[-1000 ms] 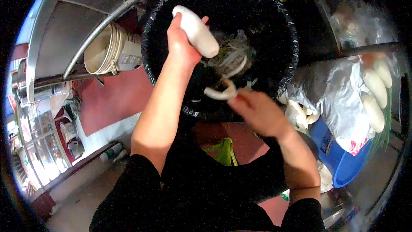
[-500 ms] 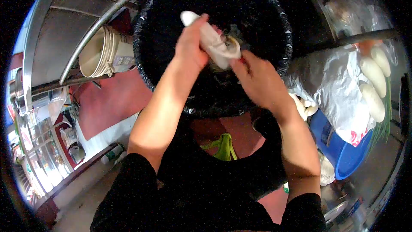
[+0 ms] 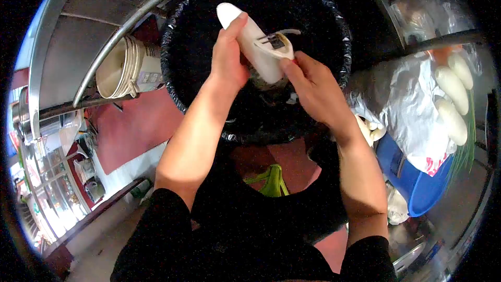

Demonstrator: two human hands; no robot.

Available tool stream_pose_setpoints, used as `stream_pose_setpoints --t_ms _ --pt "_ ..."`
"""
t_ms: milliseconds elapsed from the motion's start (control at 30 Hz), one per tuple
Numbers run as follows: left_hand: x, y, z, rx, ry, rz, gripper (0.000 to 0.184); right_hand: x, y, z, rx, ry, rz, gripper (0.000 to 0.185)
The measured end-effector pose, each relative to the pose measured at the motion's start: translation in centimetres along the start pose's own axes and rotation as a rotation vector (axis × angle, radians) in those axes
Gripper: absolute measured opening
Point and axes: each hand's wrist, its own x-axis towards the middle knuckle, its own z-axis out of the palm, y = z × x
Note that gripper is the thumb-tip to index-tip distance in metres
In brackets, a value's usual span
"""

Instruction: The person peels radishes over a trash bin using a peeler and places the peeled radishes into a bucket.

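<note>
A long white radish (image 3: 255, 47) lies tilted over a round bin lined with a black bag (image 3: 344, 26). My left hand (image 3: 227, 56) is wrapped around the radish's upper part, thumb on top. Closed on the handle of a whitish peeler (image 3: 279, 50) is my right hand (image 3: 318, 86). The peeler's head rests against the lower half of the radish, and a thin strip of peel (image 3: 290, 32) sticks out from its blade. Inside the dark bin, some scraps show beneath the radish, too dim to make out.
Stacked white buckets (image 3: 120, 70) stand at left below a metal rail. On the right, several white radishes (image 3: 452, 86) lie on a plastic bag (image 3: 409, 107) above a blue tub (image 3: 429, 190). A green stalk (image 3: 272, 181) is on the red floor.
The radish and peeler, blurred before, now show sharply. My left hand has tipped the radish's far end slightly up and left. A strip of peel now stands out from the peeler.
</note>
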Motion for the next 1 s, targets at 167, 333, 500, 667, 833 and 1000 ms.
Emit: stream_pose_setpoints --t_ms 167,333,500,667,833,1000 --pt "1.2 -0.8 -1.0 -0.088 0.014 -0.059 0.045 -1.1 -0.4 1.2 0.011 -0.020 0.031 0.042" --pt "2.5 2.6 -2.7 -0.167 0.190 -0.018 0.038 -3.4 -1.2 -0.2 -0.171 -0.588 0.106 0.043" --pt "-0.1 1.3 -0.4 -0.033 -0.053 -0.077 0.042 -1.9 -0.8 -0.3 0.311 -0.189 0.159 0.033" --pt "-0.1 0.2 0.0 -0.047 -0.039 -0.025 0.039 -1.9 -0.2 0.1 0.339 -0.187 0.263 0.032" --pt "1.1 3.3 -1.6 -0.057 0.182 0.173 0.035 -2.4 0.2 -2.3 0.011 -0.374 0.188 0.038" --pt "-1.4 0.2 1.1 -0.056 -0.108 0.222 0.033 -1.5 -0.4 -1.8 0.112 -0.012 0.232 0.048"
